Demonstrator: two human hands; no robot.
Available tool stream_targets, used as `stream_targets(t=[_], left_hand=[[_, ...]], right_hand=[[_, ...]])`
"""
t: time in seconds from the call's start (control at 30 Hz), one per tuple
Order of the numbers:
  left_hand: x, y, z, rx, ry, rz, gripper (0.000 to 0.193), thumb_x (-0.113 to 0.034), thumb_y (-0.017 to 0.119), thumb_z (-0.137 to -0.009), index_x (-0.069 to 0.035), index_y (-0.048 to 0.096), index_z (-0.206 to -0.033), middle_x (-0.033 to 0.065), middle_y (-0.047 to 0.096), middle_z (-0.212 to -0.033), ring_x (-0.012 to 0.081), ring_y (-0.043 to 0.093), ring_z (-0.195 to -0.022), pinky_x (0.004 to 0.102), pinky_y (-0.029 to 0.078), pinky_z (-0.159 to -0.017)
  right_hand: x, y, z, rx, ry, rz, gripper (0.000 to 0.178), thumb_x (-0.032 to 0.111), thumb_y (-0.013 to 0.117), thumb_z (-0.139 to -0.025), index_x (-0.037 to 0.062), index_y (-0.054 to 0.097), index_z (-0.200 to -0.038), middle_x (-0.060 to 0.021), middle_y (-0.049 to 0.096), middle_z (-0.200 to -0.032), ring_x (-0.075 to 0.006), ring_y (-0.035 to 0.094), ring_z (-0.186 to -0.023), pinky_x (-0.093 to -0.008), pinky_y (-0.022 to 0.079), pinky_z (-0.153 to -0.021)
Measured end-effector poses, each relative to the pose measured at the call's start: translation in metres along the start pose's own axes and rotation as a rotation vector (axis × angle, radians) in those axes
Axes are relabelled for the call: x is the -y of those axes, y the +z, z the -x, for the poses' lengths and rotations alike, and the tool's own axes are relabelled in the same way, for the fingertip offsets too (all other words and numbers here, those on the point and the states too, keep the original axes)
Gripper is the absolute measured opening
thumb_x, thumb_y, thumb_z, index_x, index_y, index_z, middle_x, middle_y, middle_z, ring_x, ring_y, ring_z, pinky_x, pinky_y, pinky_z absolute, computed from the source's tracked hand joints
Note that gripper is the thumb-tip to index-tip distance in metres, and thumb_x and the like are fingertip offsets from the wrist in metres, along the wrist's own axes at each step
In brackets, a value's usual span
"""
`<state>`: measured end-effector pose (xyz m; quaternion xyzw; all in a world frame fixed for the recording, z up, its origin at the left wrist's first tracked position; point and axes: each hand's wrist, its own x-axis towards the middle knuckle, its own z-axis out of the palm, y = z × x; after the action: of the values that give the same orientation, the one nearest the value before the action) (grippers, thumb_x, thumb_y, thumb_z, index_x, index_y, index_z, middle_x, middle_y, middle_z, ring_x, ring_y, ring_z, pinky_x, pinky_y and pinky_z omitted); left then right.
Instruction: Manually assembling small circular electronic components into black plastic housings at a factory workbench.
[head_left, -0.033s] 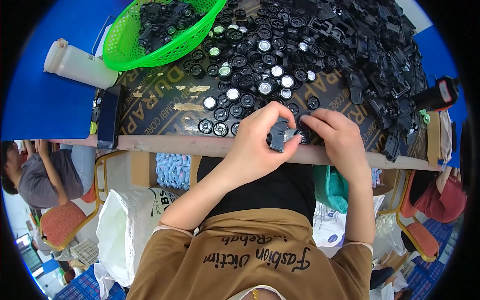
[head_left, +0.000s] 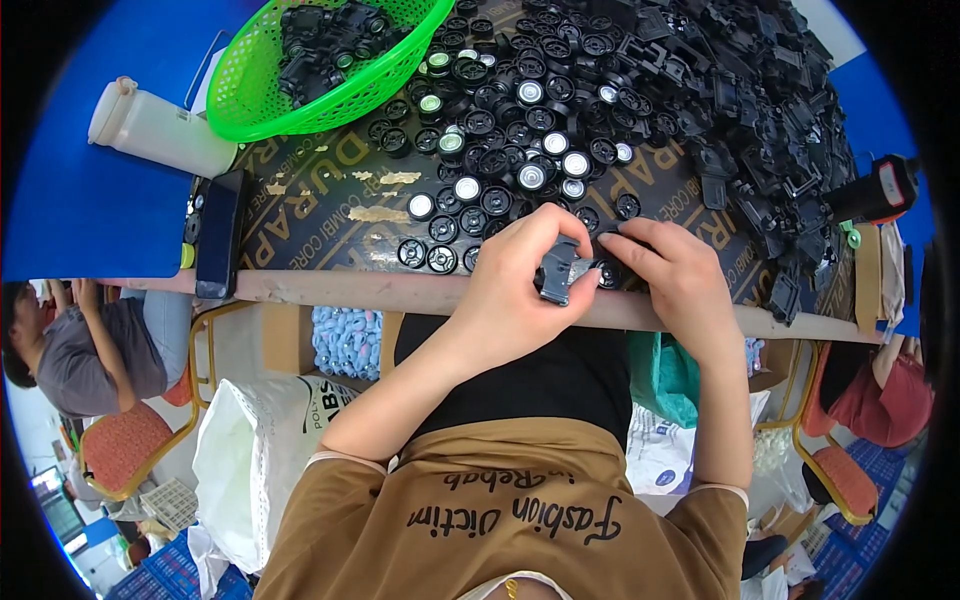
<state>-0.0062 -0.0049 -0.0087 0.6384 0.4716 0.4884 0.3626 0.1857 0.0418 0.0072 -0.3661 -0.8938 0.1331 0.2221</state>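
Observation:
My left hand point(head_left: 525, 275) is closed around a small black plastic toy-car chassis point(head_left: 556, 272), held over the table's near edge. Thumb and fingers grip it from both sides. At its right end sits a black toy wheel point(head_left: 608, 274), which the fingertips of my right hand point(head_left: 675, 275) are bent over. My right thumb is mostly hidden, and whether the wheel is joined to the chassis cannot be made out. Just beyond both hands lie loose black wheels point(head_left: 496, 200), several of them with shiny silver faces point(head_left: 531, 177).
A green basket point(head_left: 290, 120) of assembled black parts stands at the far left, beside a white jug point(head_left: 165, 130) and a dark phone point(head_left: 218, 235). Black chassis parts point(head_left: 760, 130) are heaped at the right, near a black-handled tool point(head_left: 875, 190). Other people sit at both sides.

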Motion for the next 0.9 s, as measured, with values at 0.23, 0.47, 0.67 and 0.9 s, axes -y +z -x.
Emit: stream_targets(t=[0.23,0.47,0.67,0.9], left_hand=[[-0.004,0.0,-0.001,0.031,-0.083,0.03,0.023,-0.004,0.066,-0.07,-0.004,0.05,-0.088,0.0083,0.057,-0.081,0.0237,0.059,-0.075,0.0299,0.046,-0.066],[-0.008,-0.001,-0.004,-0.015,0.069,-0.128,0.034,-0.005,0.071,-0.065,-0.003,0.05,-0.091,0.0107,0.055,-0.086,0.0281,0.057,-0.08,0.0347,0.046,-0.068],[-0.014,0.001,-0.005,0.05,0.288,-0.385,0.036,-0.012,0.074,-0.059,-0.004,0.047,-0.083,0.01,0.051,-0.079,0.0298,0.051,-0.076,0.0373,0.044,-0.064],[-0.016,0.001,-0.005,0.098,0.324,-0.42,0.037,-0.008,0.072,-0.055,-0.004,0.047,-0.082,0.0097,0.05,-0.079,0.0289,0.05,-0.075,0.0363,0.043,-0.062]], right_hand=[[-0.011,0.004,-0.008,-0.002,-0.098,0.188,0.026,0.0,0.062,-0.067,0.004,0.063,-0.092,-0.0092,0.058,-0.089,-0.0235,0.057,-0.076,-0.031,0.049,-0.066],[0.043,-0.003,0.009,-0.148,0.372,-1.235,0.021,-0.003,0.063,-0.077,0.0001,0.054,-0.096,-0.0018,0.053,-0.093,-0.0091,0.054,-0.085,-0.0227,0.043,-0.078],[0.036,0.006,0.009,-0.073,0.401,-1.35,0.026,-0.005,0.068,-0.073,0.0,0.052,-0.094,-0.004,0.054,-0.088,-0.007,0.055,-0.074,-0.0181,0.047,-0.058],[0.031,0.004,0.008,-0.008,0.293,-1.24,0.026,-0.006,0.071,-0.07,-0.0006,0.053,-0.088,-0.0051,0.057,-0.078,-0.008,0.058,-0.065,-0.0179,0.047,-0.055]])
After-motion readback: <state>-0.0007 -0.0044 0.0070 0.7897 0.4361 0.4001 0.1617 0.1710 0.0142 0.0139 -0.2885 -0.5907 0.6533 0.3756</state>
